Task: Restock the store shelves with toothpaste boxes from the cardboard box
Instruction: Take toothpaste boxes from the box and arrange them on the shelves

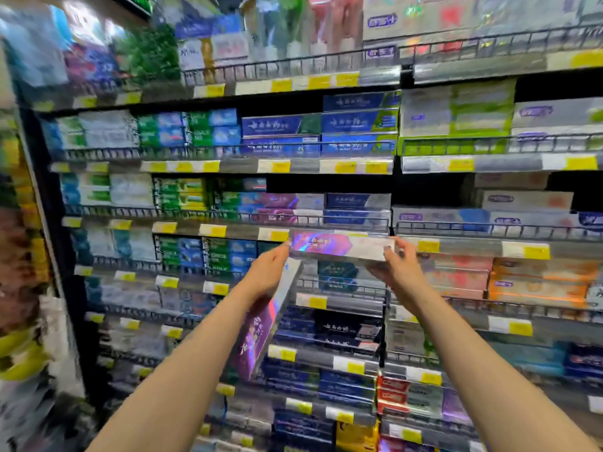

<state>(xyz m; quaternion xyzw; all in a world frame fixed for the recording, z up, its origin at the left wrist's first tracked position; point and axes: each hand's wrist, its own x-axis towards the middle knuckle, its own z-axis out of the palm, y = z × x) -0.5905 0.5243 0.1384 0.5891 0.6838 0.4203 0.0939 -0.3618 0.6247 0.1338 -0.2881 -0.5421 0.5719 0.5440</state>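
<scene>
Purple holographic toothpaste box (339, 246) pinched end to end between my left hand (266, 272) and right hand (399, 267), level at the shelf edge (326, 230), so I'd lift it over the wire rail (326, 220) before pushing.

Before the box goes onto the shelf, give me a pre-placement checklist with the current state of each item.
1. Purple toothpaste box held level at both ends: ok.
2. Right hand grips its right end: ok.
3. Left hand supports its left end: ok.
4. Second purple box secure under the left hand: cannot tell, it hangs tilted.
5. Free space above the matching purple stack: ok, dark gap there.
6. Wire rail cleared by the box: not ok, box sits below it.
</scene>
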